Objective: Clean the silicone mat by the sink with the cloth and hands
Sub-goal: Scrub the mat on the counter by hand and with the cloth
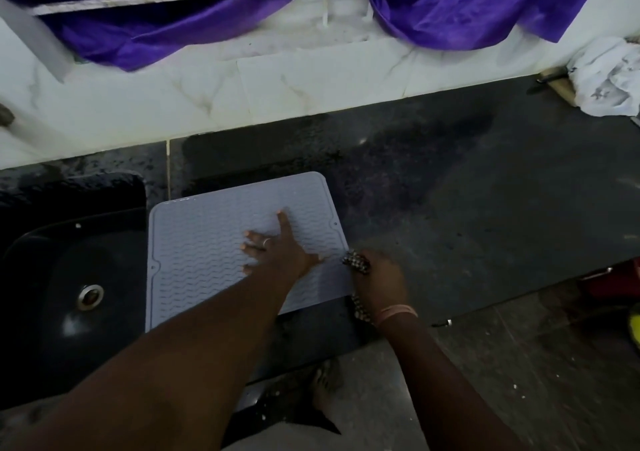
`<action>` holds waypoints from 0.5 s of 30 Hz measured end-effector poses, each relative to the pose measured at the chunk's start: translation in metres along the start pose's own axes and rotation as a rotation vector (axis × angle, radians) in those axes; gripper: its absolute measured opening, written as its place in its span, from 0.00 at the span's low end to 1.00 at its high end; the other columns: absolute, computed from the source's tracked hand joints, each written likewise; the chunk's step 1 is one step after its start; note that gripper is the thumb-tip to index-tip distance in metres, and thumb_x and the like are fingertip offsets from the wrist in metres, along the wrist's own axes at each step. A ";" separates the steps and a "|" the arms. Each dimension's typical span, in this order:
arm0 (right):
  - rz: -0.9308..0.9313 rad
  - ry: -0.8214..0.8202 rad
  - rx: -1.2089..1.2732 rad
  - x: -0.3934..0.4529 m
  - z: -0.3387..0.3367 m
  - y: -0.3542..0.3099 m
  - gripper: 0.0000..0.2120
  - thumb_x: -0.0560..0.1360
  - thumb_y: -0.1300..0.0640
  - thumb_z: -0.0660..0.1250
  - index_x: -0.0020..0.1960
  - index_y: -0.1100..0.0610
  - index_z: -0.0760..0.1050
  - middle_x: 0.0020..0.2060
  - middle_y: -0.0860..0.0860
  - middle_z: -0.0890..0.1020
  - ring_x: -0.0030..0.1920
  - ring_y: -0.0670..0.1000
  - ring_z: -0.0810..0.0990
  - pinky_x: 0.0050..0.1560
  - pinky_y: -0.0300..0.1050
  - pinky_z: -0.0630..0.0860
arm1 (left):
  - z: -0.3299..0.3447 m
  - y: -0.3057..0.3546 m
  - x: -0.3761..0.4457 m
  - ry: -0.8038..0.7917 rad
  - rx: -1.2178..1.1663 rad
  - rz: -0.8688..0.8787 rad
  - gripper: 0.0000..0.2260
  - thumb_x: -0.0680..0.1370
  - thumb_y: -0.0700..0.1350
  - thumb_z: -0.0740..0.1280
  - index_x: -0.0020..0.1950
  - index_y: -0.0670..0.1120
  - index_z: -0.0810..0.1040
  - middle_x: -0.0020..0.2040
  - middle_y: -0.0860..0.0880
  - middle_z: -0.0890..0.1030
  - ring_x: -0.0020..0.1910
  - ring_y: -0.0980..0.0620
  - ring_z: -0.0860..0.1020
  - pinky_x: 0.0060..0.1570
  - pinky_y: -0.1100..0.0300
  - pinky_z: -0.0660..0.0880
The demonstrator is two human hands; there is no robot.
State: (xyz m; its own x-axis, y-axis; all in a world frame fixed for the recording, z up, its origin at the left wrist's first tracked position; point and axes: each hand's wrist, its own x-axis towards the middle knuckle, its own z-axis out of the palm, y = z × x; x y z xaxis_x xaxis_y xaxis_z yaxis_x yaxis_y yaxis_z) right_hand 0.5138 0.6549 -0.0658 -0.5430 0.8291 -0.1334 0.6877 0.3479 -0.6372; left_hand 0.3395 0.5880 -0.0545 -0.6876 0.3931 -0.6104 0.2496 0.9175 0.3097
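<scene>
Left hand (pixel 277 248): fingers spread flat, pressing on mat (pixel 207 249). Right hand (pixel 381 277): curled round a dark patterned cloth (pixel 356 263) at mat's right edge. Mat: grey, wavy-ribbed, flat on dark tabletop (pixel 485 208), just right of black sink (pixel 69 277). White crumpled rag (pixel 606 76): far right corner, by wall.

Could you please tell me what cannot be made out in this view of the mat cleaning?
All in the head view:
- Near left part of the mat: hidden under the left forearm.
- What the right hand grips at the mat's right edge: dark, speckled, mostly covered by fingers; a cloth cannot be confirmed.
- White bundle at far right: cut off by the frame edge.
- Sink: too dark for detail.
</scene>
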 end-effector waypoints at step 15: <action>-0.068 -0.120 -0.252 0.014 0.019 -0.008 0.11 0.79 0.56 0.61 0.59 0.53 0.76 0.53 0.56 0.80 0.48 0.57 0.81 0.46 0.46 0.76 | 0.002 0.005 0.013 -0.079 0.286 0.028 0.49 0.70 0.71 0.68 0.73 0.72 0.30 0.74 0.34 0.25 0.73 0.21 0.36 0.64 0.19 0.53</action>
State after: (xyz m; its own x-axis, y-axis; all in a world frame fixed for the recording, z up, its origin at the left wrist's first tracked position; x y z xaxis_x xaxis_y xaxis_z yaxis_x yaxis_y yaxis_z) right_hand 0.4913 0.6554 -0.0766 -0.6347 0.7477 -0.1953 0.7378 0.5113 -0.4407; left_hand 0.3329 0.5979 -0.0624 -0.6256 0.4116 -0.6628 0.4570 0.8818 0.1162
